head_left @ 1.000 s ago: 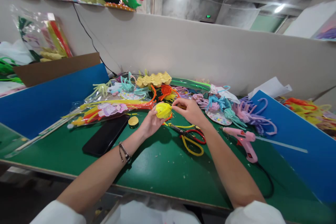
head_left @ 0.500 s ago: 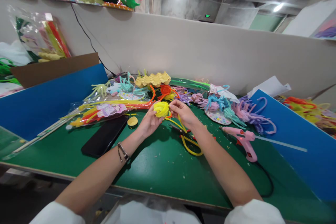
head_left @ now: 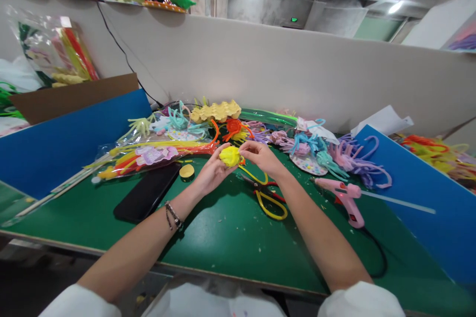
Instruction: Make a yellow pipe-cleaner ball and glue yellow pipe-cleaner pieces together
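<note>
A yellow bundle of fuzzy stems is held in my left hand, fingers wrapped round its left and lower side. My right hand pinches at the right edge of the bundle; its fingertips are closed, and what they hold is too small to tell. Just below lie scissors with yellow and red handles, next to a loose yellow stem. Orange shows under the bundle's right side. A small round yellow-topped piece sits left of my left hand.
A black phone lies at the left. The pink glue gun with its cord is at the right. Behind are colourful stem pieces, a yellow egg-carton piece and a plastic bag. Blue panels flank the green table.
The yellow bundle has turned a little and moved slightly right in my left hand. The yellow stem near my right hand now curves lower, by the scissors.
</note>
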Tool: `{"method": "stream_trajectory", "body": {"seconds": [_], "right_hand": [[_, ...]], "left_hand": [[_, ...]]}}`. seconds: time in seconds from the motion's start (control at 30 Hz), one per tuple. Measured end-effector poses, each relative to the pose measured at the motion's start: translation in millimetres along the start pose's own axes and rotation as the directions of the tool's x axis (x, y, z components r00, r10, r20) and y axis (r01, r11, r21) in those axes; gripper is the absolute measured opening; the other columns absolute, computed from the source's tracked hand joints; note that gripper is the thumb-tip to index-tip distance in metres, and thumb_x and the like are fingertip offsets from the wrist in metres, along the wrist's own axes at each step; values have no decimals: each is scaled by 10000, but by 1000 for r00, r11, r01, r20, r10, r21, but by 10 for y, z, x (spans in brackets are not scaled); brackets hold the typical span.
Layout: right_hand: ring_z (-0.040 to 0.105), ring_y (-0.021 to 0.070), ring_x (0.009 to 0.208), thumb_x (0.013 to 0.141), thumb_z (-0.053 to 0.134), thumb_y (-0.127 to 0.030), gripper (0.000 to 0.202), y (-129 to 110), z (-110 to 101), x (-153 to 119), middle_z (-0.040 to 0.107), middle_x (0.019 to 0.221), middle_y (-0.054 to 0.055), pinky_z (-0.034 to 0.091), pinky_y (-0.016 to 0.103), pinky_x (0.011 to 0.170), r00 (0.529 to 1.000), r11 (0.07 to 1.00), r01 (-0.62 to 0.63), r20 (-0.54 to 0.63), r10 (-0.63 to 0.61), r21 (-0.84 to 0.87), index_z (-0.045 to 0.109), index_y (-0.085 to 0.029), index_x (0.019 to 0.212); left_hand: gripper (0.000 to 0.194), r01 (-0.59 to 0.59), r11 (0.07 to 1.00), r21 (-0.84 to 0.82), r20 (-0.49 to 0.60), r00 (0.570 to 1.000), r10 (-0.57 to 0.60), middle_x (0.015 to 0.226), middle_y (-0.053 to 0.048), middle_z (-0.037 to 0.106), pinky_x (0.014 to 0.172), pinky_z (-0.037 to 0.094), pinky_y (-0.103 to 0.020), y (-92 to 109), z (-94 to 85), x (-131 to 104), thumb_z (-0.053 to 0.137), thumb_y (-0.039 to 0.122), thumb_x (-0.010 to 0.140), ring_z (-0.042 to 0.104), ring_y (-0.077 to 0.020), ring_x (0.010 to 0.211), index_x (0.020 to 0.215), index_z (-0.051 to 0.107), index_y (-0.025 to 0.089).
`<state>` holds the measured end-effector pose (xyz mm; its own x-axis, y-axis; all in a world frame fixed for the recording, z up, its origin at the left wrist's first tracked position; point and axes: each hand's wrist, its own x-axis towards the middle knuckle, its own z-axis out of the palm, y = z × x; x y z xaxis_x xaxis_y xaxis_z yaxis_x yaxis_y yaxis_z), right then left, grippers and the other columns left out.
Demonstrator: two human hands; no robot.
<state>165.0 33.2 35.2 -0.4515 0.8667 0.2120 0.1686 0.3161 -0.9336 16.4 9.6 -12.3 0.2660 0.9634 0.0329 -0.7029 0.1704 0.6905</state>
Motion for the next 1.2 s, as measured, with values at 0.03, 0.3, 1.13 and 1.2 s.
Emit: {"method": "stream_trajectory", "body": {"seconds": [0.03,0.3,1.13,1.2], "right_hand": [[435,73,555,640,592,-328,176,1,6,-1,478,599,-51,357,213,548,1000,1000,8,12,-8,-18,531,-164,662],[432,86,578,679,538,-228,95,-48,102,-49,491,606,-42,336,219,560,998,977,67,32,-62,-203,505,-161,620],[457,101,606,704,506,-293,125,90,135,-1,501,646,-18,373,233,576,987,967,129,-67,-147,-220,496,-173,670],[464,106,636,705,511,-263,98,76,166,-7,513,680,-9,373,235,605,981,957,155,-74,-178,-247,503,-171,673]], "left_hand": [[562,1,1000,-5,4,1000,-1,915,22,613,738,462,-259,-3,3,-5,457,-25,508,587,-110,792,1003,509,235],[332,-4,1000,-7,12,1000,4,894,-11,600,837,431,-350,-16,-12,0,497,163,656,565,-147,825,983,527,211],[393,-46,996,-74,-22,999,44,889,-4,629,833,448,-301,-41,-77,57,634,98,646,595,-121,797,1017,538,187],[407,-44,996,-74,-23,999,42,904,-5,630,818,452,-290,-51,-76,60,640,99,645,599,-118,794,1027,532,189]]}}
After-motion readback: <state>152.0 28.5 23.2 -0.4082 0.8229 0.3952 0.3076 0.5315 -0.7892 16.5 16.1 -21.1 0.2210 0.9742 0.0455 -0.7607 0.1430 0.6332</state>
